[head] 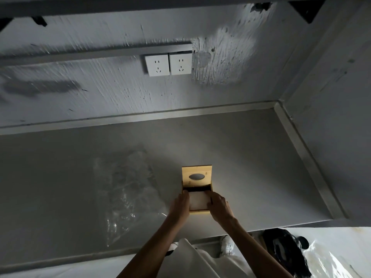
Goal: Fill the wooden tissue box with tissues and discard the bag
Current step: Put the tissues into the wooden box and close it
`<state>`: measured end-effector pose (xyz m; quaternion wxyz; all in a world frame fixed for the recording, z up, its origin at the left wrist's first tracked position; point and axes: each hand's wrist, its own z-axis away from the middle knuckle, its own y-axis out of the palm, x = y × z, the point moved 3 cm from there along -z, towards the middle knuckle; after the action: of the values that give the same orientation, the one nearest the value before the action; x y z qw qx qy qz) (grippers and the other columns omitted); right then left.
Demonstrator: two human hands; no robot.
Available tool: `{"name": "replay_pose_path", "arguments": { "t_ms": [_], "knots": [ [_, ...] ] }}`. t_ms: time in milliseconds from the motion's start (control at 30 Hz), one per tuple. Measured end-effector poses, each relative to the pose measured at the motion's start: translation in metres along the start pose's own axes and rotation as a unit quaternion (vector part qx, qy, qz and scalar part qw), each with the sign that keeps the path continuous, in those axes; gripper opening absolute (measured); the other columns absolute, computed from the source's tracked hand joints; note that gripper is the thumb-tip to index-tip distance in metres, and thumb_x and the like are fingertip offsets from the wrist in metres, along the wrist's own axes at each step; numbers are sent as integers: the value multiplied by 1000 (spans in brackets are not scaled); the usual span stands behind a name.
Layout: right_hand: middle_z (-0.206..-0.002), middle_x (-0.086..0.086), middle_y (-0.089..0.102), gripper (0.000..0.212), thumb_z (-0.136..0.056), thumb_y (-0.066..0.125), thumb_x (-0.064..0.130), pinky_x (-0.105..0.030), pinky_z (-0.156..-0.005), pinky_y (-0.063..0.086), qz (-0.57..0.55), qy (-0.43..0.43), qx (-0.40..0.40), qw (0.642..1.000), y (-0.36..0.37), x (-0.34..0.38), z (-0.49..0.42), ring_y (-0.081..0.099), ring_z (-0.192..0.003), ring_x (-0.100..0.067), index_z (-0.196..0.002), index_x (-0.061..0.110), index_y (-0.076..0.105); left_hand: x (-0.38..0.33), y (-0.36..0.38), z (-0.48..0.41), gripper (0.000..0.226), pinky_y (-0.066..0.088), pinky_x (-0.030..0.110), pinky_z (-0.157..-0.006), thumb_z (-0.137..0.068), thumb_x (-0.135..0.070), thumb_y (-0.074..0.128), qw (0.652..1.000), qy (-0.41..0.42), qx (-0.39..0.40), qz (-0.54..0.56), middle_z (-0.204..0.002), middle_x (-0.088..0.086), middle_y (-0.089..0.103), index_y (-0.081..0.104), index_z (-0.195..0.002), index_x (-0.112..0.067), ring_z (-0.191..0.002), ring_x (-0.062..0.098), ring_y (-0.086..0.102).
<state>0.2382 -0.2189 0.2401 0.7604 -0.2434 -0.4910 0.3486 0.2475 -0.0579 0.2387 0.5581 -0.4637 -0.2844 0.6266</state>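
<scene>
A small wooden tissue box (198, 212) stands on the grey counter (251, 167), its hinged lid (197, 176) with an oval slot tipped up and back. A white stack of tissues (199, 200) lies inside the open box. My left hand (180, 205) grips the stack at the box's left side, and my right hand (219, 207) grips it at the right side. A dark gap shows between the tissues and the lid. An empty clear plastic bag (128, 189) lies flat on the counter to the left of the box.
Two white wall sockets (168, 64) sit on the back wall above the counter. A metal trim (307, 157) runs along the counter's right edge by the side wall. Below the front edge lie a dark bag (285, 251) and clear plastic (331, 261).
</scene>
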Motion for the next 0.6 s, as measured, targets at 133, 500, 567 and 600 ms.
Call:
{"name": "replay_pose_path", "arguments": {
  "t_ms": [133, 500, 567, 600],
  "knots": [
    [-118, -7, 64, 46, -87, 44, 7, -34, -75, 51, 2, -14, 13, 1000, 1, -4, 0, 62, -96, -26, -128, 26, 54, -3, -5, 3, 54, 46, 38, -96, -99, -12, 42, 1000, -16, 4, 5, -132, 19, 54, 23, -148, -2, -119, 32, 55],
    [-134, -1, 54, 32, -87, 55, 50, -23, -86, 48, -299, -44, 25, 953, -41, -31, 7, 57, -110, -12, -118, 56, 53, 40, -31, 24, 64, 52, 40, -90, -93, -53, 46, 955, -15, -24, 296, -116, 7, 64, 26, -149, -29, -100, 22, 64],
    [-146, -6, 44, 43, -87, 45, 54, -35, -96, 43, -440, 11, 26, 898, -60, -30, -3, 49, -125, -21, -130, 48, 48, 49, -45, 11, 79, 52, 51, -87, -83, -72, 44, 872, -104, 9, 478, -117, 11, 62, 31, -146, -26, -95, 26, 61],
    [-151, -7, 37, 49, -91, 38, 56, -42, -106, 36, -519, 53, 38, 852, -66, -28, -12, 39, -134, -26, -136, 39, 44, 49, -52, 4, 74, 48, 54, -92, -87, -70, 40, 815, -139, 35, 561, -135, 14, 53, 31, -146, -26, -110, 31, 57]
  ]
}}
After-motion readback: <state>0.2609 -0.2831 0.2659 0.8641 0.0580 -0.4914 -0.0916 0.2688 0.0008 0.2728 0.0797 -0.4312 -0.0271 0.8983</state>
